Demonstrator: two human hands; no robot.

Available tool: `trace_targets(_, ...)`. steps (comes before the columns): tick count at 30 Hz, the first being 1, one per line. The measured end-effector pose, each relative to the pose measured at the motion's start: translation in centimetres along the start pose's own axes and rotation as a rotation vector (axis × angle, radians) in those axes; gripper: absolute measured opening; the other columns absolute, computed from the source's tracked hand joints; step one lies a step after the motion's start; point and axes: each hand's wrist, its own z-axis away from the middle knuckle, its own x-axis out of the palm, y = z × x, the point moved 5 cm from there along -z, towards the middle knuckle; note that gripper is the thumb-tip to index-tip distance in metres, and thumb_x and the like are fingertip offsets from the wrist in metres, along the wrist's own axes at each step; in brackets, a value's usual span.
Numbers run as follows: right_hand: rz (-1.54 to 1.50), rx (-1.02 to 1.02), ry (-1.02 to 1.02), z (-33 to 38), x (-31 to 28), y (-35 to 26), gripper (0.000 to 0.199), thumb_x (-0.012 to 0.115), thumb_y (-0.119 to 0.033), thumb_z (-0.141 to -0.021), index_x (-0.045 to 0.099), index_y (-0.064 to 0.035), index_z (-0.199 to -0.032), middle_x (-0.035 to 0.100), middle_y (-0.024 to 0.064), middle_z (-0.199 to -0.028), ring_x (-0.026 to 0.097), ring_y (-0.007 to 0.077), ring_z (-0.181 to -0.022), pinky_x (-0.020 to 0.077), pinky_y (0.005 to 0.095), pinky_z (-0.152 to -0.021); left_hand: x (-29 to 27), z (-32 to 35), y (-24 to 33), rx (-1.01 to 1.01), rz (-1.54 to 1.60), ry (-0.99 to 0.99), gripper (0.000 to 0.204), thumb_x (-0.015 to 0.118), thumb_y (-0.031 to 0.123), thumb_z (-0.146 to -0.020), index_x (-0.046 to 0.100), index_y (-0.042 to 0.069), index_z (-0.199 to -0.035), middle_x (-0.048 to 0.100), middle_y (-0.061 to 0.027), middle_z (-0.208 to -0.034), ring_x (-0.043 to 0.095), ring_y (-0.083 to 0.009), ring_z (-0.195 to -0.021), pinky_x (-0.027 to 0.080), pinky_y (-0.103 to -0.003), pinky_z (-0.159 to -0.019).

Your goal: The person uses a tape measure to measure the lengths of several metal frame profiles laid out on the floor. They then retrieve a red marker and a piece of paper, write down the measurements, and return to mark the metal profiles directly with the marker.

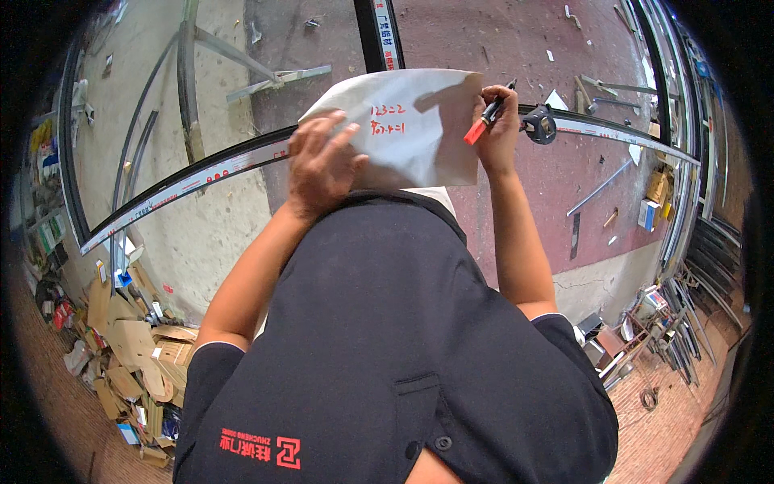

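Note:
A pale sheet of paper or thin card (427, 153) with red handwriting is in front of my body, its upper left edge curling. My left hand (324, 165) lies on the left part of this sheet with its fingers apart. At the sheet's right edge, my right hand (500, 129) is closed around a black-and-red marker pen (487, 118), whose red end points down to the left. Whether that hand also pinches the sheet is hard to see. Just right of it, a dark tape measure (538, 125) rests at the frame's crossbar.
A large dark metal frame, its crossbar (218, 171) covered with printed film, spans the space ahead. Cardboard scraps (133, 347) are heaped at lower left. Long metal profiles (685, 323) lie at right. Small offcuts and a thin rod (599, 187) are scattered on the floor.

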Motion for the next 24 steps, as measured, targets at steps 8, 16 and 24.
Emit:
trace_targets(8,-0.025,-0.103,0.061,-3.4,-0.9,0.3,0.02,0.067,-0.005,-0.1,0.055,-0.0048,-0.116,0.063,0.0029,-0.098,0.059,0.0107,-0.09,0.0491,0.0255,-0.084,-1.8,-0.1,-4.6,-0.437,-0.065,-0.022,0.073,0.074,0.057,-0.087,0.065,0.0,-0.131,0.063,-0.017,-0.135,0.051,-0.0339,-0.132,0.033,-0.046,-0.114)
trace_targets(16,0.418,-0.233,0.071,-4.9,-5.1,0.0,0.032,0.079,-0.021,-0.091,0.061,-0.0069,-0.114,0.072,0.0175,-0.101,0.072,0.0375,-0.094,0.0556,0.0415,-0.079,0.5,-0.6,-4.6,-0.405,-0.122,-0.119,0.067,0.077,0.057,-0.083,0.072,-0.001,-0.116,0.067,-0.0164,-0.13,0.058,-0.0319,-0.125,0.032,-0.048,-0.113)
trace_targets(24,0.621,-0.028,0.012,-0.7,-11.4,2.8,0.05,0.086,-0.032,-0.086,0.055,-0.0076,-0.117,0.069,0.0176,-0.11,0.068,0.0369,-0.1,0.0539,0.0426,-0.087,0.1,-0.4,-4.2,-0.403,-0.135,-0.059,0.071,0.072,0.059,-0.088,0.066,0.0,-0.128,0.068,-0.0172,-0.128,0.06,-0.0331,-0.124,0.033,-0.048,-0.113)
